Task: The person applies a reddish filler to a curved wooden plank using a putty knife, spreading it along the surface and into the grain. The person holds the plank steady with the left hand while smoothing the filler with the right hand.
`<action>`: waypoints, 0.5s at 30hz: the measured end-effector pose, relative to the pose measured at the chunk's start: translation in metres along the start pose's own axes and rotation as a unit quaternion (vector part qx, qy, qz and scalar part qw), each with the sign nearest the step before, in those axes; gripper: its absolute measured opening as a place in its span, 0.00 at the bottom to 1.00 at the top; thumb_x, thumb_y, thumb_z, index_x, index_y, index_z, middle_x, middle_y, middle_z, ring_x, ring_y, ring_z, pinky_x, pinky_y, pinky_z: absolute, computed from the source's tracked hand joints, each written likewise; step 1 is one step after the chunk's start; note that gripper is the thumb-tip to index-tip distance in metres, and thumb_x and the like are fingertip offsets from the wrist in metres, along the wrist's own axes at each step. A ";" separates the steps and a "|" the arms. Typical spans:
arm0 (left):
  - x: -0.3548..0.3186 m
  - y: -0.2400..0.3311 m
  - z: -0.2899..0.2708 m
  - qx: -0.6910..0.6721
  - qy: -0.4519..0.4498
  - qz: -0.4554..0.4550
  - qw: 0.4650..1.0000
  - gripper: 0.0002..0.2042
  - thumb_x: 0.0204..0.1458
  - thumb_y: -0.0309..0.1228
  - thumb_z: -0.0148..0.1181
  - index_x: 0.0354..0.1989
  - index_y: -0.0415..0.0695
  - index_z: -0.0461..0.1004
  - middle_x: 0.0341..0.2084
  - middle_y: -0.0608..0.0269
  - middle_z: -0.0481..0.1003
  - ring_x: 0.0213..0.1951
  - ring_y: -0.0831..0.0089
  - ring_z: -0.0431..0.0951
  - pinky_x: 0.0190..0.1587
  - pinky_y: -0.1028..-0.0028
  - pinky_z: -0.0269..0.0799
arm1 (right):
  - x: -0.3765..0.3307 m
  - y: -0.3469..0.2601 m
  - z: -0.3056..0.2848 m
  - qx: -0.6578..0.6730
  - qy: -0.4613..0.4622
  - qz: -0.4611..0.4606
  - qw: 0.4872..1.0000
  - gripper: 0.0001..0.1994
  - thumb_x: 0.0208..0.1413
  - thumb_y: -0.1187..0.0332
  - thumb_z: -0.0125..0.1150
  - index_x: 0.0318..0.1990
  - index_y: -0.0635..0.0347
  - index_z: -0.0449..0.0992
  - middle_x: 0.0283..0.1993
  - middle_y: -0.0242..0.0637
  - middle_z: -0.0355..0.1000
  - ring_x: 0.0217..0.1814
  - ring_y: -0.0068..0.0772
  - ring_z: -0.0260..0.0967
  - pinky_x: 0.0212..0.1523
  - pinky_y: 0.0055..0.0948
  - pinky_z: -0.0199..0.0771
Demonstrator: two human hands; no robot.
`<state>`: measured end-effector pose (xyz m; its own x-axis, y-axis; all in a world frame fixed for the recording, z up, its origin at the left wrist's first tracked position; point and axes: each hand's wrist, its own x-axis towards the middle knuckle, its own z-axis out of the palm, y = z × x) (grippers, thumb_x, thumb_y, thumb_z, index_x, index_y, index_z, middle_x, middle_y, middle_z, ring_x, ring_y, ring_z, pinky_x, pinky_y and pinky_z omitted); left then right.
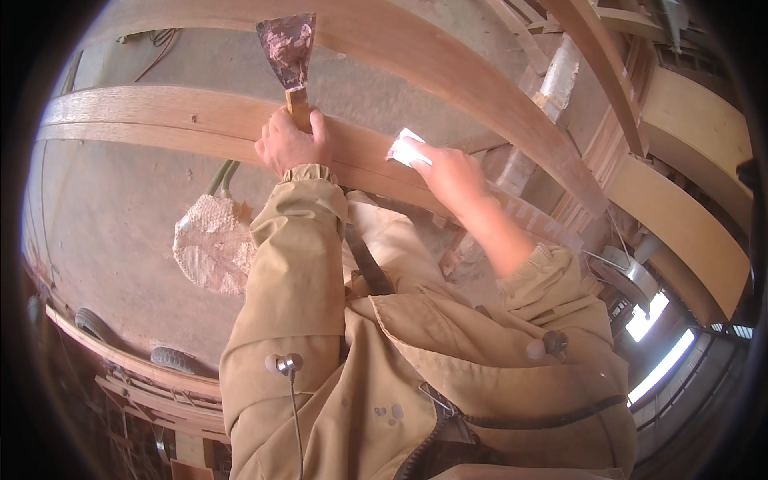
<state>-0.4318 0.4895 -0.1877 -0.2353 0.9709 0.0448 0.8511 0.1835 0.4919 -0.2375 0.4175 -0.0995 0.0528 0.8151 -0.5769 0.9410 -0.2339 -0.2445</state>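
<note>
My left hand is closed around the wooden handle of a putty knife, its blade pointing away from me. Pinkish putty lies heaped on that dark, wide blade. In my right hand, a small flat white scraper is pinched between thumb and fingers, with pinkish residue along its left edge. Both hands are over a long wooden board that has a lengthwise seam and a small dark knot. The scraper is at the board's face; whether it touches cannot be made out.
A second, curved wooden beam arches beyond the board. To the right stand curved panels and more timber. A pale, bumpy round pad with green legs or tubes is at left. Black tyres rest near stacked planks at lower left.
</note>
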 end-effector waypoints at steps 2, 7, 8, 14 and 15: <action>0.000 0.001 0.000 -0.009 0.002 0.003 1.000 0.16 0.44 0.44 0.59 0.34 0.45 0.72 0.28 0.58 0.75 0.37 0.60 0.73 0.43 0.62 0.61 | -0.002 0.011 0.000 -0.003 -0.016 0.009 1.000 0.17 0.53 0.61 0.54 0.52 0.39 0.71 0.34 0.42 0.75 0.38 0.45 0.72 0.38 0.41 0.71; 0.001 0.001 -0.001 0.004 -0.014 -0.004 1.000 0.16 0.44 0.43 0.59 0.35 0.45 0.72 0.28 0.58 0.75 0.38 0.60 0.73 0.44 0.62 0.61 | -0.002 0.015 -0.022 -0.089 -0.099 0.036 0.990 0.17 0.53 0.62 0.54 0.52 0.40 0.71 0.34 0.42 0.75 0.38 0.46 0.72 0.38 0.41 0.72; 0.000 0.002 -0.002 0.005 -0.014 -0.007 1.000 0.16 0.44 0.43 0.59 0.35 0.45 0.72 0.28 0.58 0.75 0.38 0.60 0.73 0.44 0.62 0.61 | 0.001 0.010 -0.023 -0.065 -0.073 0.022 0.995 0.17 0.53 0.61 0.54 0.52 0.39 0.71 0.34 0.41 0.75 0.37 0.46 0.72 0.37 0.41 0.72; 0.001 0.002 -0.001 -0.007 0.003 -0.002 1.000 0.16 0.43 0.44 0.59 0.34 0.45 0.72 0.28 0.58 0.74 0.37 0.59 0.73 0.43 0.62 0.61 | 0.011 0.021 0.020 0.056 0.018 -0.037 0.998 0.17 0.53 0.58 0.55 0.52 0.29 0.71 0.31 0.40 0.73 0.35 0.44 0.72 0.36 0.40 0.71; 0.000 0.002 0.000 -0.011 0.000 -0.004 1.000 0.16 0.43 0.44 0.59 0.34 0.44 0.72 0.27 0.58 0.74 0.37 0.59 0.73 0.43 0.62 0.61 | 0.009 0.031 0.028 0.058 0.021 -0.030 0.998 0.17 0.53 0.57 0.55 0.52 0.28 0.71 0.31 0.40 0.73 0.35 0.44 0.72 0.35 0.40 0.71</action>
<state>-0.4305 0.4902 -0.1866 -0.2409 0.9697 0.0405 0.8388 0.1870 0.5114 -0.2176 0.4024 -0.1340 0.0140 0.8509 -0.5251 0.8977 -0.2420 -0.3682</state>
